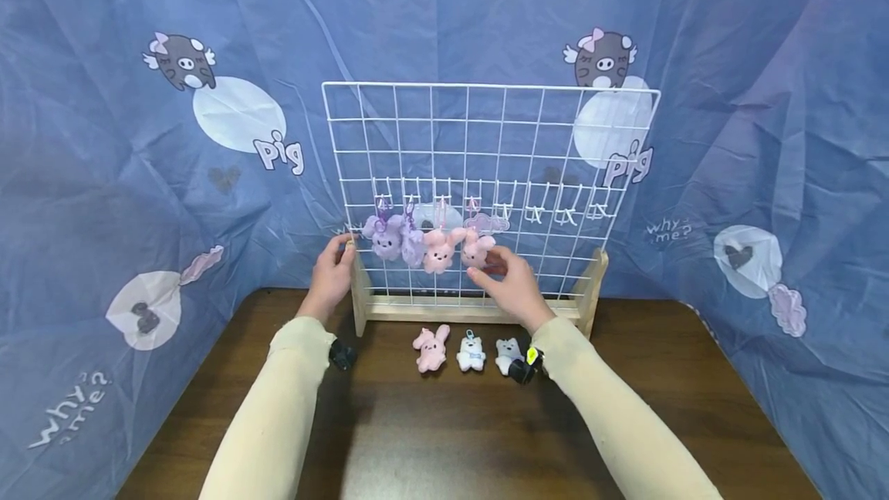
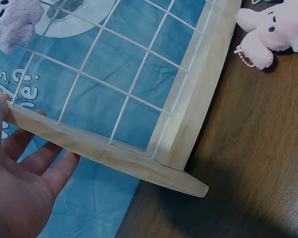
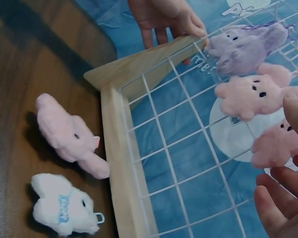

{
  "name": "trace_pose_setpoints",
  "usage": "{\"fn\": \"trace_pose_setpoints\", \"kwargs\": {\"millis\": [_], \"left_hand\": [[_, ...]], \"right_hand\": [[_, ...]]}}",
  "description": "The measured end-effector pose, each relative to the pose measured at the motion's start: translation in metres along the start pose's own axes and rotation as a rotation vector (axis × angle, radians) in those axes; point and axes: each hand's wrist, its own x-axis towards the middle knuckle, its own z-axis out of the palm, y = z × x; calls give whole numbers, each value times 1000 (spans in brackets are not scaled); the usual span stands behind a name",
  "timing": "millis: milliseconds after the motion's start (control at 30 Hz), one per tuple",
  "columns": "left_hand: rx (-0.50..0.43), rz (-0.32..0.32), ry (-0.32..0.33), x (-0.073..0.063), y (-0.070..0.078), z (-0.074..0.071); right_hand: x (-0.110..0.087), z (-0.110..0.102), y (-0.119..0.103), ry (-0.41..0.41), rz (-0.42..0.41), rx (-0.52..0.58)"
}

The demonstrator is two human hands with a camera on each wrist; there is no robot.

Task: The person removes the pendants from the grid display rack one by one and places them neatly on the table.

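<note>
My left hand (image 1: 332, 276) holds the wooden side post (image 2: 84, 148) of the white wire grid rack (image 1: 486, 122), thumb on the near side and fingers behind. My right hand (image 1: 514, 284) is at a pink bunny plush (image 1: 475, 251) hanging from a hook; its thumb and fingers are spread around the plush's lower right side, and contact is hard to tell. Beside it hangs another pink bunny plush (image 1: 439, 251). Farther left, two purple plush charms hang: one purple plush (image 1: 386, 239) faces forward, the other purple plush (image 1: 413, 245) is turned sideways.
On the brown table (image 1: 417, 438) lie a pink bunny plush (image 1: 431, 349), a white plush (image 1: 471, 353) with a blue bow, and another white plush (image 1: 508, 353) partly behind the right wrist camera. White hooks (image 1: 535, 213) continue along the grid's right side. Blue printed cloth (image 1: 486, 6) hangs behind.
</note>
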Motion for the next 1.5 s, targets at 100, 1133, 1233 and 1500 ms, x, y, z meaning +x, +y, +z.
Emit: {"fn": "trace_pose_setpoints", "kwargs": {"millis": [100, 1133, 1233, 1500], "left_hand": [[0, -2, 0, 0, 1, -1], [18, 0, 3, -1, -2, 0], [24, -3, 4, 0, -3, 0], [9, -9, -7, 1, -2, -1]], "right_hand": [[2, -1, -5, 14, -15, 16], [11, 2, -27, 99, -79, 94], [11, 3, -27, 102, -75, 108], [10, 1, -32, 95, -74, 162]]}}
